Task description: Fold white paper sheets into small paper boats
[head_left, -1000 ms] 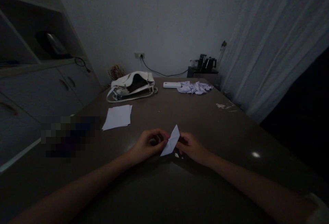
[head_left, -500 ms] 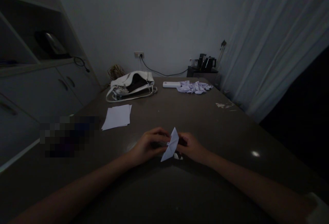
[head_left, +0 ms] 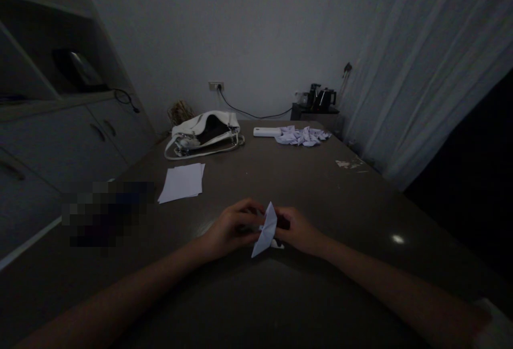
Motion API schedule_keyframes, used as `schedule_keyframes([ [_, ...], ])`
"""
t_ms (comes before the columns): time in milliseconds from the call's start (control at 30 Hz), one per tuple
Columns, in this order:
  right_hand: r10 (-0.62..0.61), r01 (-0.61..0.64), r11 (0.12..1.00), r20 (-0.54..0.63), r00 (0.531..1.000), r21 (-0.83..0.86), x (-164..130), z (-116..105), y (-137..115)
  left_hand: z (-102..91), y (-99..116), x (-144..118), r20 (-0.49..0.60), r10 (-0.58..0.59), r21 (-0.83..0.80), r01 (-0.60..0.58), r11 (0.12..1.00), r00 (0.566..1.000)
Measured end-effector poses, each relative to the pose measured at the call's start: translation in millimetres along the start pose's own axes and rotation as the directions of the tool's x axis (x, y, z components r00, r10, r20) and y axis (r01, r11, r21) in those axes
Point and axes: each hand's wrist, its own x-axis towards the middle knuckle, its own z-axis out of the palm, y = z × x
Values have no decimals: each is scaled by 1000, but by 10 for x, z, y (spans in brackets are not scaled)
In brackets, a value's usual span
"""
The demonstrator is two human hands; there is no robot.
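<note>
A folded white paper boat (head_left: 266, 231) is held tilted between my two hands, just above the dark table. My left hand (head_left: 231, 230) pinches it from the left side, thumb below and fingers curled above. From the right, my right hand (head_left: 297, 230) grips it too, its fingertips partly hidden behind the paper. Under the boat, near my right fingers, a small white scrap (head_left: 276, 244) shows in part.
A stack of white paper sheets (head_left: 182, 182) lies at the left, with a white handbag (head_left: 204, 132) behind it. Far back, folded paper pieces (head_left: 304, 136) lie beside a white flat object (head_left: 266, 132). Light scraps (head_left: 347, 164) sit toward the right edge of the table (head_left: 304, 295).
The paper boat has shifted slightly down and left and turned a little. Both hands keep their hold on it and have barely moved.
</note>
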Motion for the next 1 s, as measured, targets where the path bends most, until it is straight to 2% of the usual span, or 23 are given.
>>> schedule_keyframes([
  [167, 5, -5, 1000, 1, 1000, 16, 3, 9, -5, 3, -4, -4, 4, 33, 23, -33, 999, 999],
  [367, 99, -98, 993, -7, 995, 63, 7, 14, -30, -9, 53, 14, -80, 17, 41, -14, 999, 997],
  [500, 112, -109, 993, -53, 992, 53, 16, 19, -5, -12, 76, 26, -159, -51, -71, 40, 997, 986],
  [667, 118, -114, 993, -108, 987, 41, 14, 26, 19, -10, 97, 48, -130, -175, -228, 142, 963, 976],
  [800, 53, -69, 992, -145, 988, -104, -18, 28, -24, 5, 84, 60, -116, -187, -232, 157, 960, 976],
  [900, -45, -4, 957, -162, 986, -291, -50, 30, -62, 20, 65, 69, -96, -203, -241, 175, 955, 974],
  [1000, -90, 17, 923, -173, 981, -384, -70, 35, -80, 27, 58, 79, -55, -235, -279, 211, 937, 970],
])
